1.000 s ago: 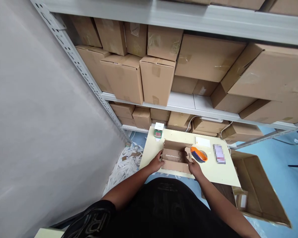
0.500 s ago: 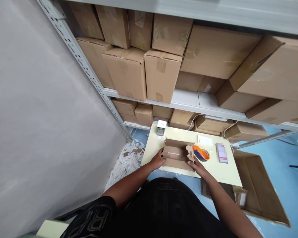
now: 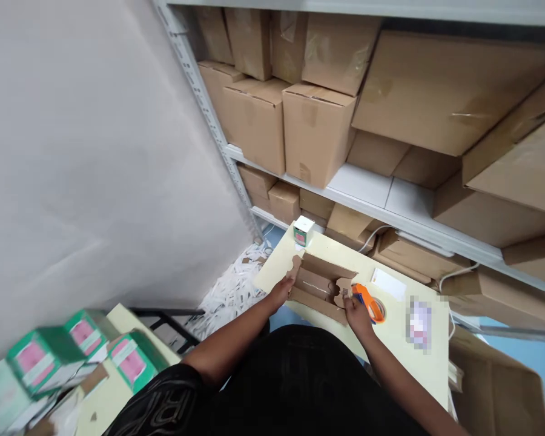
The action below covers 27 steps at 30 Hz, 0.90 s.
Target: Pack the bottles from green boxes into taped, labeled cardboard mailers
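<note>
An open cardboard box (image 3: 317,283) sits on the pale yellow table (image 3: 402,357) in front of me, its inside facing up. My left hand (image 3: 281,292) grips its left end, by a raised end flap. At the right end, my right hand (image 3: 358,315) has its fingers closed on the other end flap (image 3: 344,292). Just right of that hand lies an orange and blue tape dispenser (image 3: 369,303). A small green and white box (image 3: 303,231) stands at the table's far left corner.
Shelves full of cardboard boxes (image 3: 315,133) rise behind the table. Several green boxes with pink labels (image 3: 129,360) sit on a surface at lower left. Paper strips (image 3: 231,287) cover the floor by the wall. A large open carton (image 3: 495,381) stands at right.
The view has swung left, bringing the green boxes at lower left into sight. The box's left end flap now stands outward, and both hands remain on the box.
</note>
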### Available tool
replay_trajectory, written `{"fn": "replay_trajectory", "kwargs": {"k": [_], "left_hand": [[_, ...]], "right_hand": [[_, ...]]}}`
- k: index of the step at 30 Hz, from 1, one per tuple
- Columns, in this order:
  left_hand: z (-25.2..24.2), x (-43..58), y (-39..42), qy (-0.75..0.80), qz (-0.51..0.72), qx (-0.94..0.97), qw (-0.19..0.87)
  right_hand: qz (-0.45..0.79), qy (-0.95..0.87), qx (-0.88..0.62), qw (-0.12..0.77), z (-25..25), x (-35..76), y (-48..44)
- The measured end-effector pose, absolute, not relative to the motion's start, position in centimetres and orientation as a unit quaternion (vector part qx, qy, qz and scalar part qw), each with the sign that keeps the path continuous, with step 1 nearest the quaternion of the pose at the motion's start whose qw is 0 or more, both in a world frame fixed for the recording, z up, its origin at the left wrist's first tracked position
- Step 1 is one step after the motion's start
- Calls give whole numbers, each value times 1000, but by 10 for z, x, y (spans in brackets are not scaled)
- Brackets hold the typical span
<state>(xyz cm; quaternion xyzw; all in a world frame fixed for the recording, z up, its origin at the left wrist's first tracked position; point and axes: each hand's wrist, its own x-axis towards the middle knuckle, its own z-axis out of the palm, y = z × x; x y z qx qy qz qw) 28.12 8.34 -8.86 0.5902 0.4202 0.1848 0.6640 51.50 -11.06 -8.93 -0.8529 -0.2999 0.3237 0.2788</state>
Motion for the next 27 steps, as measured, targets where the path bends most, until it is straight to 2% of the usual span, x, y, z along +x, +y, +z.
{"fn": "replay_trajectory", "kwargs": {"k": [4,11,16,20,23,27], "left_hand": [[-66,276,61,401,234,587,664],[-33,250,42,448,272,601,604],[-20,225,40,490,264,618,555],[-15,205,33,507,261,615,544],[-17,191,28,492,285,608,553],[-27,177,25,436,296,552,646]], "right_hand": [[321,-358,-847,228,-75,534,-105],[367,-405,-813,201,-33,531,-75],[359,-431,-811,167,-32,515,-57],[345,-455,-802,178,-36,507,-48],[316,-471,-803,181,-33,501,-44],[297,-479,-808,171,-27,500,-43]]}}
